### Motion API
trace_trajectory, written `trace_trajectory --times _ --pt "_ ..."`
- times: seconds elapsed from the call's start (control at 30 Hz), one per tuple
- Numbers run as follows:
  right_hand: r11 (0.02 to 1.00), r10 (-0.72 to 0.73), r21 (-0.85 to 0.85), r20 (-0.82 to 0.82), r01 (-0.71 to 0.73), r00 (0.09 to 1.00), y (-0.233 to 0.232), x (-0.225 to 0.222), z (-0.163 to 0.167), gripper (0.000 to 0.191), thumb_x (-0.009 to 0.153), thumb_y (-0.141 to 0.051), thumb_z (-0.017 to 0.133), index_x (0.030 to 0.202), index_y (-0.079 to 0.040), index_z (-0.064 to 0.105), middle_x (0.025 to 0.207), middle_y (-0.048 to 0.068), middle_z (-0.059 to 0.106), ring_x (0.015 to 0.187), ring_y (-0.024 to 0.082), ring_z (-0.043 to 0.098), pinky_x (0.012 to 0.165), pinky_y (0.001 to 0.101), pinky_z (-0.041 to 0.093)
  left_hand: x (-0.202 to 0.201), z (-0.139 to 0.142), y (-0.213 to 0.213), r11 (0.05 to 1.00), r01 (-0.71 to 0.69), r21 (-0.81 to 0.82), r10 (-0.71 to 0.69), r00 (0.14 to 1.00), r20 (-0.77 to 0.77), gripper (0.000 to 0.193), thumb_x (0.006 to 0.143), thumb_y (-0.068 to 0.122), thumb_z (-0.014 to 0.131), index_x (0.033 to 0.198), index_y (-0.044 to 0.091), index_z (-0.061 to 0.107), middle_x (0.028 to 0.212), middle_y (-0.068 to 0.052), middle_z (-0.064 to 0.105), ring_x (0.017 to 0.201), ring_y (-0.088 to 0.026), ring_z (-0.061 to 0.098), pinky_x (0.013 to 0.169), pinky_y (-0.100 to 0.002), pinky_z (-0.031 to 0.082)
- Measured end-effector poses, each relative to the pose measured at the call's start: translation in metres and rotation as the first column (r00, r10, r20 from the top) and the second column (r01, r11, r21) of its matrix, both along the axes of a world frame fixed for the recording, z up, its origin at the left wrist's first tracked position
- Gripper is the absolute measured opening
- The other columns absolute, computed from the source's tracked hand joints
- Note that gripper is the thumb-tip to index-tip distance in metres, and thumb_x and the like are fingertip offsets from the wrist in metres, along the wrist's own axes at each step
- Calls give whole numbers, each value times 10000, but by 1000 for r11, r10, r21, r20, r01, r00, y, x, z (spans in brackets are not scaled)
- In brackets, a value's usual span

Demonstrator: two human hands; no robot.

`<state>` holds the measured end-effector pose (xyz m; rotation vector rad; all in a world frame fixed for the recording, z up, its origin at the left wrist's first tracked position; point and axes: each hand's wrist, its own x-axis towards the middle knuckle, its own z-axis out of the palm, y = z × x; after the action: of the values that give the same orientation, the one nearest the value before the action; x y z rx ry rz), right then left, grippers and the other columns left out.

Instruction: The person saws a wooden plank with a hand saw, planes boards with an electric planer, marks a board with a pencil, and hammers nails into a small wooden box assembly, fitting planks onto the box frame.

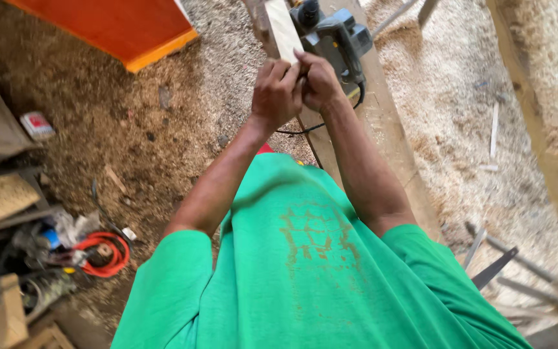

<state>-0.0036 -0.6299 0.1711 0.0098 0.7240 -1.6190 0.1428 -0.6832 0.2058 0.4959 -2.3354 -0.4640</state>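
Both my hands meet at the near end of a pale wooden strip (282,29) that runs away from me along a long wooden plank (385,123). My left hand (275,94) is closed around the strip's end. My right hand (320,81) is pressed against it from the right, fingers curled on the same end. Just beyond my right hand a grey and black electric planer (334,35) rests on the plank, its black cord (305,129) trailing under my wrist. My green shirt fills the lower view.
Sawdust covers the floor (163,123). An orange board (124,26) lies at the upper left. Tools, an orange coiled cable (108,255) and wood scraps crowd the left edge. A thick timber post (550,110) stands at the right, with metal bars (495,265) below it.
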Motion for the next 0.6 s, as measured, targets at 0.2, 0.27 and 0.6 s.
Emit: trace_trajectory --times 0.2,0.27,0.6 --pt "978 36 181 -646 107 763 72 -5 34 399 1052 -248 622 1400 -64 559 911 -27 610 757 70 541 675 232 491 -19 -6 -17 542 253 801 -2 954 -299 271 1036 231 643 1178 16 727 952 -27 677 860 -123 619 758 -274 521" --pt "963 16 182 -777 200 629 97 -3 56 513 1033 -230 636 1516 -93 528 923 -70 580 781 38 496 703 202 465 -48 -7 -22 217 343 914 1 936 -351 367 1040 312 647 1257 17 666 932 -14 666 799 -79 587 691 -235 504" --pt "702 -669 88 -258 706 697 193 135 81 347 1061 -279 542 1218 23 610 871 123 643 593 140 515 533 277 417 -89 -34 65 -96 308 947 -444 838 -318 456 986 232 761 1277 -28 524 1094 -80 619 936 -121 585 801 -287 509"
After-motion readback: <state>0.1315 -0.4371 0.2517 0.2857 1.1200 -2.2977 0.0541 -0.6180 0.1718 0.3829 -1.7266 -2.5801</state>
